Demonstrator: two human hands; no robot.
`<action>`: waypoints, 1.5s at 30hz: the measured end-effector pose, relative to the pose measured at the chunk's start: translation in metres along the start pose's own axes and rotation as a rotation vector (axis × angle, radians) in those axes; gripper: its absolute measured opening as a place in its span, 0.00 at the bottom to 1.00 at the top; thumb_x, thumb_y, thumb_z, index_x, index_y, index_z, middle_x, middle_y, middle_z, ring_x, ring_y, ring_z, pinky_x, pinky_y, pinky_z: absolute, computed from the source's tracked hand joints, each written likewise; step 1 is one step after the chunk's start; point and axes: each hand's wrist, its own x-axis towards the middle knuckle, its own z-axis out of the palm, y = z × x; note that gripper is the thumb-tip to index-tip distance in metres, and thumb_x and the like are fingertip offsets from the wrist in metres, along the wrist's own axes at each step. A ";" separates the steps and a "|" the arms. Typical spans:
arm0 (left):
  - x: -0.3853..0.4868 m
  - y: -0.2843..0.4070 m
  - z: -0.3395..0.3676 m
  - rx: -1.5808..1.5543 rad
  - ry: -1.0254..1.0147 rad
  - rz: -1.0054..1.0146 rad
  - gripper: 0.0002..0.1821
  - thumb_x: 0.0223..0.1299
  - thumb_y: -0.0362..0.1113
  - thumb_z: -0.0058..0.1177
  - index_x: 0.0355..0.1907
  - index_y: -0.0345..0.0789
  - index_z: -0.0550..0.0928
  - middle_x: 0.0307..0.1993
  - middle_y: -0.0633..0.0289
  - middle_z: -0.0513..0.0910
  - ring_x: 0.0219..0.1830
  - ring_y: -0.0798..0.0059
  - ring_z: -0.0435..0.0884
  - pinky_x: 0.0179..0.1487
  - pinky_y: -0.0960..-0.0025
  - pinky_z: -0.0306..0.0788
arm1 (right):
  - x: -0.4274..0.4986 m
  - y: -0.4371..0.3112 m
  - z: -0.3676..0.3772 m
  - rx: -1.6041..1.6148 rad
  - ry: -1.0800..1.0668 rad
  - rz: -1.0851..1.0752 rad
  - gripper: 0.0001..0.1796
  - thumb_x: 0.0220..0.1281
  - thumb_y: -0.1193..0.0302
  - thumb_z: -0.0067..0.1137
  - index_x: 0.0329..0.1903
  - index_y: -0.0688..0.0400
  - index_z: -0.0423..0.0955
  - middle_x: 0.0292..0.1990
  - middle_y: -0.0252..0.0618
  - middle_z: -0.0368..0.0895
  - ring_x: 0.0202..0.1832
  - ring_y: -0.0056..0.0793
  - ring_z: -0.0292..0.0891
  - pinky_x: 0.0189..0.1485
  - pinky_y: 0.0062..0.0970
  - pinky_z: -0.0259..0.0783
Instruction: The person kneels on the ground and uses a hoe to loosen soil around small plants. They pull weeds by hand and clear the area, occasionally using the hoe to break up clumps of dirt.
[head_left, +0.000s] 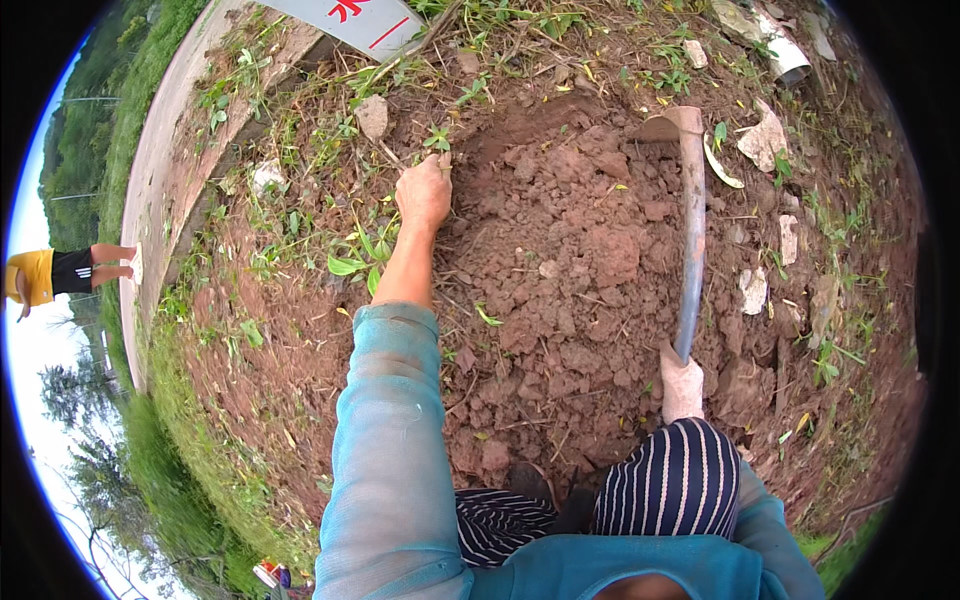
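My bare left hand (424, 191) reaches out to the edge of the dug soil. Its fingers are closed at the base of a small green weed (437, 138), whose leaves stick out beyond the fingertips. The fingertips are partly hidden. My right hand (682, 386), in a pale glove, is closed around the handle of a hoe (691, 240) beside my right knee. The hoe's metal blade (661, 127) rests at the far right edge of the loosened reddish soil (562, 277). Broken clods lie between my two hands.
A sign board (367, 26) with red writing lies at the top. Stones (372, 117), pale rubble (763, 135) and a white pipe piece (784, 52) lie around the soil. At far left, a person (71, 271) stands by a concrete path (142, 195).
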 end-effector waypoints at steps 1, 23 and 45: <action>-0.002 -0.001 0.000 -0.020 0.043 0.005 0.21 0.67 0.52 0.39 0.39 0.38 0.80 0.31 0.43 0.81 0.39 0.42 0.79 0.45 0.48 0.71 | -0.001 0.000 0.000 -0.013 -0.003 -0.006 0.20 0.58 0.54 0.60 0.28 0.57 0.66 0.11 0.33 0.64 0.10 0.24 0.60 0.13 0.26 0.59; -0.037 -0.080 -0.207 -0.376 0.146 -0.010 0.20 0.67 0.48 0.47 0.54 0.39 0.77 0.43 0.56 0.82 0.37 0.75 0.79 0.42 0.69 0.73 | 0.001 0.006 -0.002 -0.014 0.003 -0.125 0.20 0.57 0.53 0.61 0.27 0.56 0.68 0.12 0.32 0.64 0.11 0.22 0.60 0.13 0.25 0.58; 0.054 0.008 -0.008 -0.180 -0.169 -0.278 0.47 0.38 0.48 0.71 0.60 0.31 0.64 0.50 0.47 0.78 0.54 0.55 0.77 0.56 0.62 0.70 | 0.006 0.009 -0.001 0.041 0.015 -0.009 0.20 0.58 0.55 0.60 0.27 0.58 0.67 0.10 0.34 0.65 0.09 0.25 0.60 0.11 0.26 0.58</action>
